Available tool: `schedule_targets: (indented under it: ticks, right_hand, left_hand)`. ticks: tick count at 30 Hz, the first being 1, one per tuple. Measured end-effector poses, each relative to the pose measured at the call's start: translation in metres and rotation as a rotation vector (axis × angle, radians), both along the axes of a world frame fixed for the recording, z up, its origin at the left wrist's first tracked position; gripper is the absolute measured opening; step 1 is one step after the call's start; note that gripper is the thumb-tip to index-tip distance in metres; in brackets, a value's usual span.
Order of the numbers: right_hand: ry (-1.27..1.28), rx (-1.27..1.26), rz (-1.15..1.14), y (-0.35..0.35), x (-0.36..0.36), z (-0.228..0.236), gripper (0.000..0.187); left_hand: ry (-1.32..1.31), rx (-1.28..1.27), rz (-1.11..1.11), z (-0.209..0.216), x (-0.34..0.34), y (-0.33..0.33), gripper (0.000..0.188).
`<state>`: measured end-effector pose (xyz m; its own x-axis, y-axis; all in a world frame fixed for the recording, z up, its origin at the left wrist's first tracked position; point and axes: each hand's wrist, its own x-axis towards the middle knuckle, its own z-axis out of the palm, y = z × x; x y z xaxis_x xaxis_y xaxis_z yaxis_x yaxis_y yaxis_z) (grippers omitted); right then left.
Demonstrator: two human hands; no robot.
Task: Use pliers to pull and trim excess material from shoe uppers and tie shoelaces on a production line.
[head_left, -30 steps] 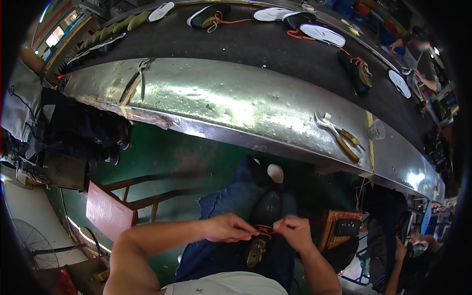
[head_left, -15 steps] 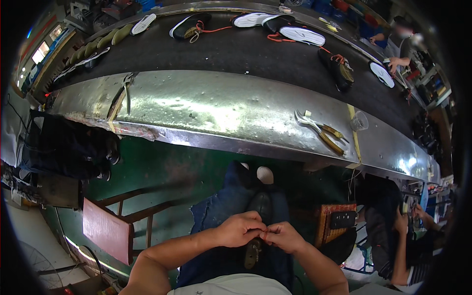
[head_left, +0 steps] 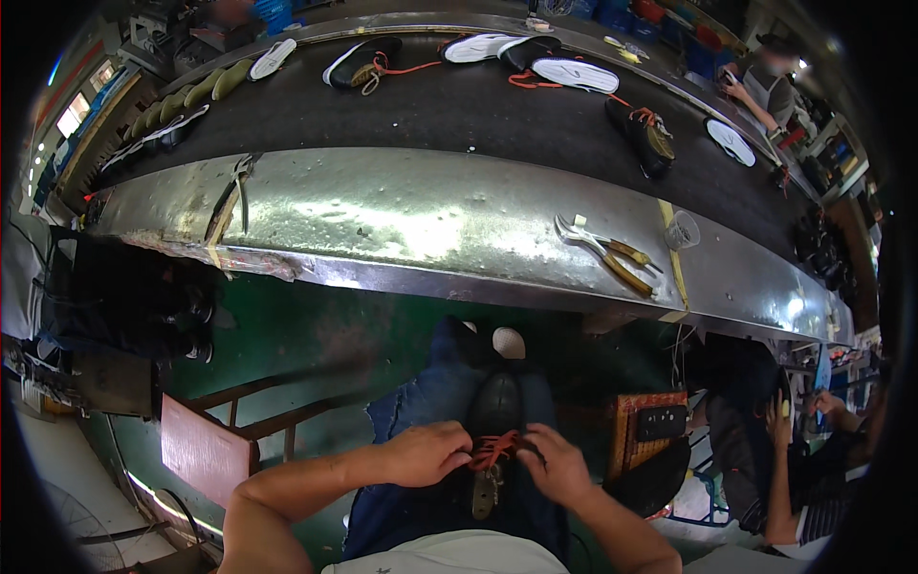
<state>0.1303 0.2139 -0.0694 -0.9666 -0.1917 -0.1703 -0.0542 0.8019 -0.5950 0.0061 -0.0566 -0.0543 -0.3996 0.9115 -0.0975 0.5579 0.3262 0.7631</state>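
Note:
A dark shoe lies between my thighs, toe pointing away from me. Bright red shoelaces cross its front opening, and behind them shows a brownish piece with holes. On the left side of the laces my left hand is closed, its thumb and forefinger pinching a lace end. My right hand is at the right side of the shoe, finger and thumb closed at the other end of the lace. The shoe's lower sides are hidden by my hands and legs.
Ahead runs a metal ledge bearing pliers, other pliers and a clear cup. Beyond it, a dark belt carries several shoes. A stool stands left; a co-worker's hand shows at right.
My hands have moved apart from where they met over the shoe, left hand leftward and right hand rightward. The red laces between them now show.

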Motion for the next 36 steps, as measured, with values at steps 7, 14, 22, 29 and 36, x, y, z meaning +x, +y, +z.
schedule_targets:
  ticks: [7,14,22,29,36]
  right_hand:
    - [-0.209,-0.339,-0.294,-0.064,0.028,-0.019,0.132]
    - [-0.617,-1.146,-0.394,0.040,0.012,0.049,0.074]
    - [-0.124,-1.450,-0.448,0.101,-0.202,0.128,0.063]
    - [0.119,-0.951,-0.795,0.218,-0.482,0.115,0.038]
    - [0.383,0.055,-0.789,0.248,-0.471,0.068,0.060]
  left_hand:
    - [-0.221,-0.072,0.273,-0.010,0.014,-0.020,0.031]
    - [-0.479,0.007,0.473,0.028,-0.028,-0.057,0.028]
    - [-0.652,0.416,0.699,0.079,-0.163,-0.057,0.030]
    - [-0.776,0.573,0.884,0.097,-0.304,-0.039,0.028]
    - [-0.533,0.655,1.198,0.073,-0.465,-0.027,0.033]
